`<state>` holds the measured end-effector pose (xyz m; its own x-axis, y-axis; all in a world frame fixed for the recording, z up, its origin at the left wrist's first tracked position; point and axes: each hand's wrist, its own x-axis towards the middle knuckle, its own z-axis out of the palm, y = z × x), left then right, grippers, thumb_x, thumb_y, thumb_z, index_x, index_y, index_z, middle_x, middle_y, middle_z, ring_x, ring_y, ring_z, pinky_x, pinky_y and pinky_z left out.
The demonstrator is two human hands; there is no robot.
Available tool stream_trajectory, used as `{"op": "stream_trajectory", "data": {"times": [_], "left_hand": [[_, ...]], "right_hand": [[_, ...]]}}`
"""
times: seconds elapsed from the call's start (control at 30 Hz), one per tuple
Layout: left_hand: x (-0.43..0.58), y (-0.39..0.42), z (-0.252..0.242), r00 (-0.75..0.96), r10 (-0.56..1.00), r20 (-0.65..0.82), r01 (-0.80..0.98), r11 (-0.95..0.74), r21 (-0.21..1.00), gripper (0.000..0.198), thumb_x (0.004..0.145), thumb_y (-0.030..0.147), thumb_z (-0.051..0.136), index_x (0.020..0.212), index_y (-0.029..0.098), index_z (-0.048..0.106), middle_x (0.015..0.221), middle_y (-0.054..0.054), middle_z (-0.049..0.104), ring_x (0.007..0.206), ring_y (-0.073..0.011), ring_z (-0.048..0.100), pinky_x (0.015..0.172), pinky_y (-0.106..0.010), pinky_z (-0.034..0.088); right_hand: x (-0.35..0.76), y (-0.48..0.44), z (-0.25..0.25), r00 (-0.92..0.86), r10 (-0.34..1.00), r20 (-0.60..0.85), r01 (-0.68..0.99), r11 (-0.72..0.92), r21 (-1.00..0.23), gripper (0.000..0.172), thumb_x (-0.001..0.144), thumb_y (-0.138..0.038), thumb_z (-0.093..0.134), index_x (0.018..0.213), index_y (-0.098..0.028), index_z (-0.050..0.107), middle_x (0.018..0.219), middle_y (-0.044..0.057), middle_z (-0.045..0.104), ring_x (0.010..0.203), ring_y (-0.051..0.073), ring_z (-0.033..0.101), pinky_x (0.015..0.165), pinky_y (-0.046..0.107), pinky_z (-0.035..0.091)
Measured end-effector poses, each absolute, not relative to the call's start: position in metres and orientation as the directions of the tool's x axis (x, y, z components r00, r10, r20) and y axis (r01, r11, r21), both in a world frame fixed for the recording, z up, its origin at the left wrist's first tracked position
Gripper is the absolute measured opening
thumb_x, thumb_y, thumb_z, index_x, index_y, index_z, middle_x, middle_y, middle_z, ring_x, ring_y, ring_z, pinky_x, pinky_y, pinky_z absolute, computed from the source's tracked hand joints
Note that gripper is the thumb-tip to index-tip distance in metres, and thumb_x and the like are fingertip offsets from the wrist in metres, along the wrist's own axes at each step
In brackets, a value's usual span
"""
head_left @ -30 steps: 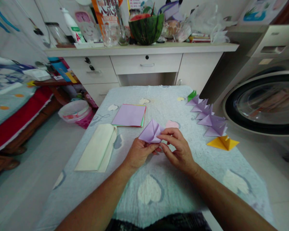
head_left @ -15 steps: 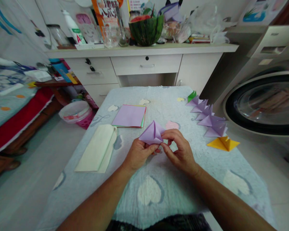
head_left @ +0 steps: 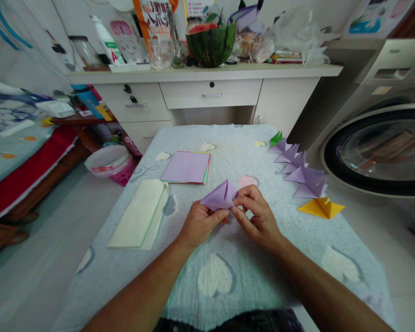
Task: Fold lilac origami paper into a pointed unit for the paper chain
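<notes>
A folded piece of purple origami paper [head_left: 220,196] is held up over the middle of the table between both hands. My left hand [head_left: 202,223] is closed on its left and lower side, the thumb pressed along the bottom edge. With thumb and fingertips my right hand [head_left: 256,214] pinches its right corner. Beyond it lies a stack of square coloured paper [head_left: 186,167], a purple sheet on top. On the right, a row of several folded purple paper pieces [head_left: 302,174] stands between a green one [head_left: 275,138] and a yellow one [head_left: 321,208].
A folded pale cloth or paper [head_left: 138,214] lies left of my hands on the heart-patterned tablecloth [head_left: 259,295]. Behind the table, a white counter [head_left: 138,76] carries a cut watermelon [head_left: 210,44] and jars. A washing machine [head_left: 383,92] stands right; a pink bin [head_left: 112,163] is left.
The purple paper has tilted, its peak moving slightly right and down. My right fingers have drawn in closer on its right corner. The other papers stay put.
</notes>
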<state>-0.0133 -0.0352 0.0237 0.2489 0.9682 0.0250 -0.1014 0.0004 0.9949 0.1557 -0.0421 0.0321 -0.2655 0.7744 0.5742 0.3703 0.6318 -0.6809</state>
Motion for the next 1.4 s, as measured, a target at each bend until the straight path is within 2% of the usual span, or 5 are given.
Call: {"op": "stream_trajectory", "data": {"times": [0.27, 0.5, 0.77, 1.17, 1.4], "left_hand": [[-0.012, -0.036, 0.022, 0.228, 0.973, 0.02, -0.138, 0.012, 0.99, 0.019, 0.077, 0.031, 0.073, 0.089, 0.017, 0.075, 0.081, -0.003, 0.074, 0.066, -0.0141, 0.066, 0.061, -0.025, 0.057], [-0.016, -0.035, 0.022, 0.226, 0.97, 0.093, -0.039, -0.087, 0.995, 0.023, 0.078, 0.033, 0.073, 0.094, 0.018, 0.075, 0.091, -0.005, 0.076, 0.087, -0.0204, 0.068, 0.084, -0.032, 0.053], [-0.018, -0.033, 0.018, 0.248, 0.966, 0.069, -0.116, -0.041, 0.992, 0.022, 0.078, 0.031, 0.073, 0.095, 0.017, 0.074, 0.088, -0.001, 0.074, 0.08, -0.0156, 0.065, 0.079, -0.026, 0.05], [-0.016, -0.032, 0.017, 0.197, 0.98, 0.016, -0.188, 0.022, 0.982, 0.02, 0.077, 0.031, 0.073, 0.09, 0.015, 0.074, 0.082, -0.002, 0.072, 0.076, -0.0154, 0.063, 0.076, -0.028, 0.05], [-0.016, -0.032, 0.015, 0.22, 0.975, 0.041, -0.034, -0.034, 0.999, 0.023, 0.077, 0.032, 0.073, 0.091, 0.014, 0.074, 0.083, -0.002, 0.073, 0.076, -0.0155, 0.064, 0.075, -0.028, 0.05]], "right_hand": [[0.153, -0.038, 0.027, -0.16, 0.821, 0.548, 0.34, 0.567, -0.75, 0.009, 0.086, -0.021, 0.06, 0.092, -0.022, 0.054, 0.088, 0.002, 0.048, 0.075, 0.015, 0.047, 0.061, 0.028, 0.043], [0.152, -0.039, 0.027, -0.195, 0.835, 0.514, 0.366, 0.548, -0.752, 0.003, 0.087, -0.025, 0.059, 0.086, -0.022, 0.059, 0.095, 0.005, 0.049, 0.093, 0.02, 0.05, 0.079, 0.036, 0.046], [0.151, -0.038, 0.021, -0.198, 0.839, 0.507, 0.386, 0.542, -0.747, 0.005, 0.089, -0.024, 0.057, 0.084, -0.022, 0.056, 0.107, 0.007, 0.049, 0.104, 0.022, 0.049, 0.091, 0.042, 0.042], [0.15, -0.037, 0.018, -0.23, 0.834, 0.501, 0.418, 0.55, -0.723, 0.009, 0.089, -0.026, 0.058, 0.082, -0.021, 0.059, 0.112, 0.008, 0.051, 0.108, 0.024, 0.047, 0.093, 0.043, 0.039], [0.152, -0.037, 0.026, -0.19, 0.85, 0.492, 0.363, 0.526, -0.769, 0.006, 0.087, -0.026, 0.06, 0.084, -0.021, 0.058, 0.113, 0.008, 0.051, 0.11, 0.024, 0.047, 0.097, 0.044, 0.037]]}}
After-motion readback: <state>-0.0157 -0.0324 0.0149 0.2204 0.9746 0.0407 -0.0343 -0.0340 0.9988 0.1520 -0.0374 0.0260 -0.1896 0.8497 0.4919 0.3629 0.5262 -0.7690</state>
